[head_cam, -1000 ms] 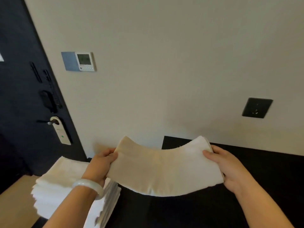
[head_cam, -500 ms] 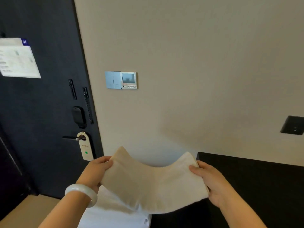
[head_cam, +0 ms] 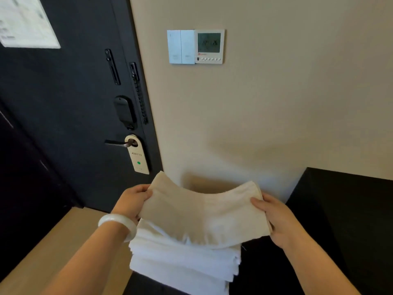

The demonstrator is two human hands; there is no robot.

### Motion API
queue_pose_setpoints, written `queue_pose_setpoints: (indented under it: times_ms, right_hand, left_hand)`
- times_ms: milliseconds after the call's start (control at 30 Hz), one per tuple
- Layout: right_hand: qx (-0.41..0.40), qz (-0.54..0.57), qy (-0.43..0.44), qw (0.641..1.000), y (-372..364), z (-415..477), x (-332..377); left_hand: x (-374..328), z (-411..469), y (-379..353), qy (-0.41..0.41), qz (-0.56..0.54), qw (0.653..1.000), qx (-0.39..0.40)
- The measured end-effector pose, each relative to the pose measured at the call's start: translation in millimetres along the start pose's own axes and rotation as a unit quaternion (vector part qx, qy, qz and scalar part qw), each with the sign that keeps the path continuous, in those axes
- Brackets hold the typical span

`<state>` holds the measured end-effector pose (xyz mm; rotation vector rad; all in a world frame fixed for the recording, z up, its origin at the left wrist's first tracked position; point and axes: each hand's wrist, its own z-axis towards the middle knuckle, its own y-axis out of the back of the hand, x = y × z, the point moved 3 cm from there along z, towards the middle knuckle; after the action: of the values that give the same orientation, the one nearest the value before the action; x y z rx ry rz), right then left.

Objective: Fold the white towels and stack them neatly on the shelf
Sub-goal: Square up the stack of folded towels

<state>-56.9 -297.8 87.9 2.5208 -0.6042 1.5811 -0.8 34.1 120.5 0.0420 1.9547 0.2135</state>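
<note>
A folded towel point(head_cam: 202, 213) is held in the air at 6 o'clock, sagging in the middle with both ends raised. It sits directly over a stack point(head_cam: 185, 258) of white folded towels, and its lower edge overlaps the top of the stack; I cannot tell whether the two touch. The left hand point(head_cam: 131, 201), at 7 o'clock, pinches the towel's left end, thumb on top and fingers hidden beneath the cloth. A pale bracelet point(head_cam: 117, 224) circles that wrist. The right hand point(head_cam: 274, 216), at 5 o'clock, pinches the right end in the same way, thumb lying over the upper face and fingers curled under. The stack stands on the left end of a black bench point(head_cam: 340, 209) that runs from 6 to 4 o'clock against a beige wall point(head_cam: 276, 103). At 12 o'clock a thermostat point(head_cam: 209, 46) hangs on that wall, with a white switch plate point(head_cam: 180, 46) touching its left side. A dark door point(head_cam: 63, 124) fills 9 to 11 o'clock, and a tag point(head_cam: 138, 156) with a green dot hangs from its handle point(head_cam: 116, 143). A chain point(head_cam: 139, 96) hangs above the handle, and a white notice point(head_cam: 25, 22) is stuck on at 10 o'clock. Light wooden floor point(head_cam: 53, 241) shows at 8 o'clock.
</note>
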Motion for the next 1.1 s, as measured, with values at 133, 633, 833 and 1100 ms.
queue_pose_setpoints:
  times_ms: [133,633,833,1100]
  right_hand:
    - [-0.048,-0.002,-0.017,0.999,-25,7,-27]
    - [-0.259,-0.225,0.036,0.939,-56,64,-116]
    - [-0.306,-0.322,0.026,0.896,-47,101,-163]
    - [-0.314,-0.325,0.096,0.887,-37,82,-135]
  left_hand:
    - [16,40,29,0.008,0.025,0.999,0.029]
    - [113,172,55,0.021,0.13,0.984,0.119]
    - [176,197,41,0.007,0.203,0.976,0.084]
    - [167,185,53,-0.042,0.102,0.988,0.106]
